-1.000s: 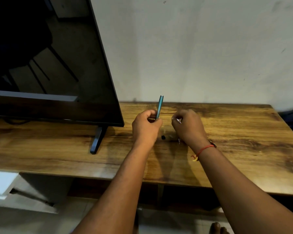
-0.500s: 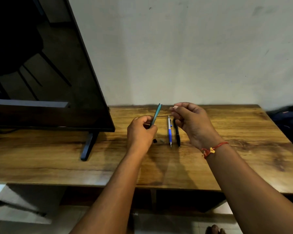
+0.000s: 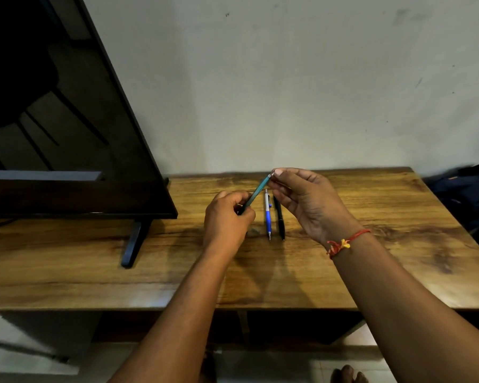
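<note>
A slim teal pen (image 3: 256, 191) is held tilted above the wooden table (image 3: 371, 217). My left hand (image 3: 227, 219) grips its lower end with curled fingers. My right hand (image 3: 304, 200) pinches the pale upper tip between thumb and forefinger. Below the hands two pens lie side by side on the table: a blue and white pen (image 3: 268, 215) and, just right of it, a black pen (image 3: 280, 219). A small dark bit (image 3: 253, 231) lies on the table by my left hand; I cannot tell what it is.
A large dark TV screen (image 3: 67, 120) stands on the table's left half, with its black foot (image 3: 134, 243) near the middle. A pale wall runs behind. A dark blue bag (image 3: 465, 189) sits beyond the right edge. Toes (image 3: 349, 375) show on the floor below.
The right hand rose off the table, uncovering the blue and black pens, and came to pinch the teal pen's top. The teal pen tilted from near upright to slanting right.
</note>
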